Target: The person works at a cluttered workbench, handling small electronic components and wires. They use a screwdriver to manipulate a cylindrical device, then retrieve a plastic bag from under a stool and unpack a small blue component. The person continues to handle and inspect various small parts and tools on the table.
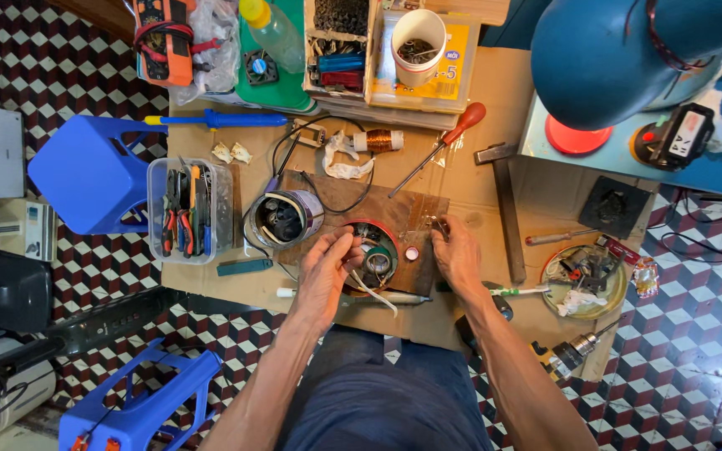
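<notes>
Motor housing [372,255], round with a red rim and wound parts inside, sits on a brown board [415,209] near the front edge of the cardboard-covered work surface [478,179], directly ahead of the person. It lies open side up, so its axis points toward the camera and it has no long axis across the surface.

Left hand [325,271] rests against the housing's left rim, fingers curled in and pinching what looks like a thin wire over the opening; pale leads [375,292] trail from the housing toward the front edge. Right hand [456,250] lies on the board just right of the housing, apart from it, fingertips narrowed on a small dark part [440,225] at the board's right edge. A small round ring [412,253] lies between this hand and the housing. The left hand is the nearer, already touching; the housing lies to the left of the right hand.

A second metal cylinder [286,217] stands just left of the board, with a clear tub of pliers [185,209] beyond it at the left edge. A red-handled screwdriver [440,146] lies slanted behind the board, and a copper coil [379,139] beside it.
</notes>
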